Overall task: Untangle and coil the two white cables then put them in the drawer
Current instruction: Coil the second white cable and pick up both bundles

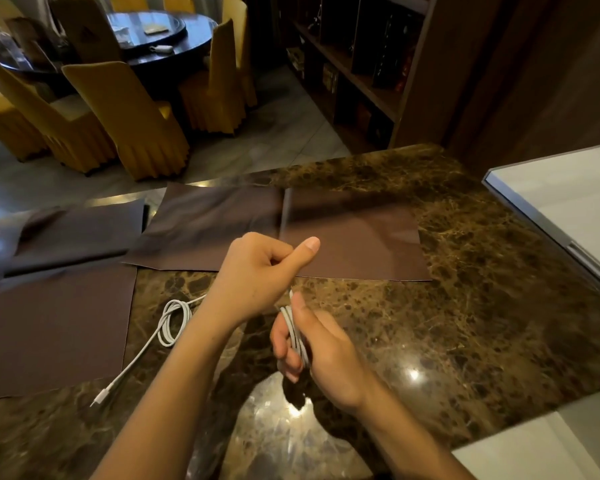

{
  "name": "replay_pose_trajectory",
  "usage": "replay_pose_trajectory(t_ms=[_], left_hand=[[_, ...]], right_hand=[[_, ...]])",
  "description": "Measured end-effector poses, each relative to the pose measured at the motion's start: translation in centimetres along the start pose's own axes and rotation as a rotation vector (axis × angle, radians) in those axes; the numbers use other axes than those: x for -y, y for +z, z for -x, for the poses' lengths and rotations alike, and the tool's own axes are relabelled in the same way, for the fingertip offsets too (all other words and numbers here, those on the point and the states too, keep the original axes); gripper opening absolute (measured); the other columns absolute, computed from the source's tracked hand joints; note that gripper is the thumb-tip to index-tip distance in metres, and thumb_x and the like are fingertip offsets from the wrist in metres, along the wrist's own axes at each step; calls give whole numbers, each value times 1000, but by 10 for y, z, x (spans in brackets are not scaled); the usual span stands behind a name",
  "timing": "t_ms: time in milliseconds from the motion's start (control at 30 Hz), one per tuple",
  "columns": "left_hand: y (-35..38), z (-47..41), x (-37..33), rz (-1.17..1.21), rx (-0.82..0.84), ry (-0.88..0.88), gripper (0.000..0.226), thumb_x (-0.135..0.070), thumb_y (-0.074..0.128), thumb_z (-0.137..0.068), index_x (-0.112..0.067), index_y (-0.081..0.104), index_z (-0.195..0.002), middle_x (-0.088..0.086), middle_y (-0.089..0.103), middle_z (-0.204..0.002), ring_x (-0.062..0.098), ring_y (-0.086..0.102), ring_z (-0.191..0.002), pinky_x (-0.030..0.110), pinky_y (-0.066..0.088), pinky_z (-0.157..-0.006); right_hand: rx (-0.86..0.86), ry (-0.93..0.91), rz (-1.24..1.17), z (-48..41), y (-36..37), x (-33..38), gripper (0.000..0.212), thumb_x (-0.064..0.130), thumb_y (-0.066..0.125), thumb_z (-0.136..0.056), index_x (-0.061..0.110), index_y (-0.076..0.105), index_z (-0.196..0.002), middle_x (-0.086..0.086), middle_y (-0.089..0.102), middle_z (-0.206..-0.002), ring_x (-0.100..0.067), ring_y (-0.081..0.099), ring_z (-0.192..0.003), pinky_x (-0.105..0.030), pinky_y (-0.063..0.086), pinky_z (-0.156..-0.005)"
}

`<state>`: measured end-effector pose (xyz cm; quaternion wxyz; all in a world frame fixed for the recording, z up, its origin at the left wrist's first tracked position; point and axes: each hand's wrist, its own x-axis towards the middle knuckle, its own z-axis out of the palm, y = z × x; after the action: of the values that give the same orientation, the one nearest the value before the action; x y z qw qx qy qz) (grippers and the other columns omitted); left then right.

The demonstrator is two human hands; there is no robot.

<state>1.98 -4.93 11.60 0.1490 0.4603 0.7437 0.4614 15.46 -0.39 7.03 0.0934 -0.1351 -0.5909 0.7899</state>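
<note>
My right hand (321,351) grips a bundle of white cable loops (293,332) just above the marble counter (465,306). Just above it, my left hand (260,271) is closed with the thumb out and pinches the free end of that same cable near the top of the bundle. A second white cable (168,323) lies on the counter to the left of my left forearm, loosely looped, its straight tail running down-left to a connector (99,398). No drawer is in view.
Brown mats (361,244) lie on the far part of the counter and another brown mat (49,327) at the left. A white surface with a grey rim (541,216) borders the counter on the right. Yellow-covered chairs (129,116) and a round table stand beyond.
</note>
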Motion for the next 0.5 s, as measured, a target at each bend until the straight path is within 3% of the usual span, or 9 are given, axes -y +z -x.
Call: replay_pose_trajectory(t_ms=[233,400,500], left_hand=[[20,11,3,380,-20,-102,62,-40,53,-95,-27,34,-38,-13,32,-40,4,27,-40,17,28,-45],[37,25,0,466,-32,-197,63,-30,45,-105,-26,42,-42,-10,45,-38,0,43,-38,14,37,-44],[46,35,-6,584,-69,-241,58,-48,38,-95,-27,57,-45,-8,58,-46,2,54,-45,13,45,-51]], right_hand=[[152,-32,-349,8,3,26,46,38,45,-101,11,56,-64,3,38,-50,-11,35,-45,-30,30,-47],[173,-93,-569,5,-3,41,52,34,38,-106,10,46,-61,-1,22,-47,-14,21,-41,-30,19,-41],[158,-151,-628,0,-7,45,53,34,42,-103,11,47,-56,0,23,-43,-15,17,-38,-28,20,-37]])
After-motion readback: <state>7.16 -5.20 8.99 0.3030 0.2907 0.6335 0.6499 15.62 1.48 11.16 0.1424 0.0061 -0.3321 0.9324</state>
